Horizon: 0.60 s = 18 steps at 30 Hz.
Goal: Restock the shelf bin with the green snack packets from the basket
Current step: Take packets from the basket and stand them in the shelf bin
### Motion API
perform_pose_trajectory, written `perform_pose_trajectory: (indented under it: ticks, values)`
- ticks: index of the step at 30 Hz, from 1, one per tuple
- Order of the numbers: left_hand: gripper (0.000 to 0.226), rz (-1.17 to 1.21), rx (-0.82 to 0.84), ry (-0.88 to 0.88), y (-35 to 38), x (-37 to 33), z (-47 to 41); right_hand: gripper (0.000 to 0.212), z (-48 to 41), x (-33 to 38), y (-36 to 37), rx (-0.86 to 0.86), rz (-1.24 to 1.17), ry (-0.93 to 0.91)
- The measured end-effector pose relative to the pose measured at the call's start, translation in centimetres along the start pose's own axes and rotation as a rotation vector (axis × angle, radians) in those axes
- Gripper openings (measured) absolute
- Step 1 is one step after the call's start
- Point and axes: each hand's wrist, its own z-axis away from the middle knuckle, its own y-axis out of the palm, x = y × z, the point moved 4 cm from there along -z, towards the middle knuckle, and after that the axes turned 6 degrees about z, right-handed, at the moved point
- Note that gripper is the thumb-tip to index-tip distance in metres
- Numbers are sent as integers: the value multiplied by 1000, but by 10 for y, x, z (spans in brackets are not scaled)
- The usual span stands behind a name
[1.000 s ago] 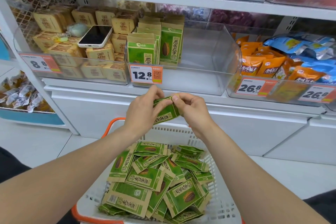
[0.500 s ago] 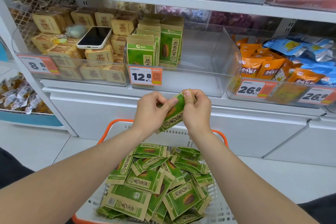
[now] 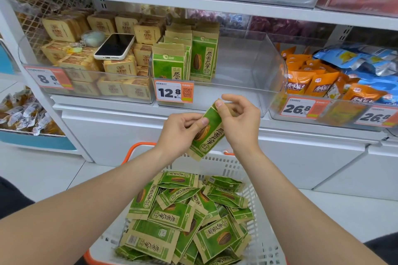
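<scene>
Above the basket's (image 3: 267, 243) far rim, left hand (image 3: 179, 130) and right hand (image 3: 241, 120) together pinch one tilted green packet (image 3: 210, 133).

Bright, even light, soft shadows. The white metal shelf board (image 3: 237, 7) curves near the edges; the rightmost orange-and-white price tag (image 3: 375, 116) is blurred.

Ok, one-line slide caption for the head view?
Left hand and right hand hold one green snack packet over the packet-filled basket, before the partly stocked shelf bin.
</scene>
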Motion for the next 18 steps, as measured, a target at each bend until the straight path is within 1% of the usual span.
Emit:
perform_pose_trajectory:
  ticks: [2,3,5,7,9,12,13,16,18]
  values:
    - [21,118,-63,-12,-2,-5,-3,31,3,2,-2,-27,-23,34]
    - [20,163,-94,5,-2,-10,-5,32,5,1,-1,-7,-31,46]
    - [18,203,-153,50,-4,-22,-12,24,11,1,4,97,-63,41]
    - [18,172,-181,110,-6,-34,-19,20,14,4,9,168,-131,31]
    - [18,82,-182,191,-7,-47,-23,19,12,11,9,149,-184,23]
    - [13,-141,-224,329,-11,-68,-29,18,4,27,7,88,-165,-42]
    - [13,-221,-259,367,-14,-75,-32,20,1,30,7,83,-159,-44]
    - [33,-536,-418,481,-24,-89,-39,33,-10,42,13,122,-102,9]
    - [33,-606,-505,552,-31,-97,-38,37,-21,48,12,72,-3,15]
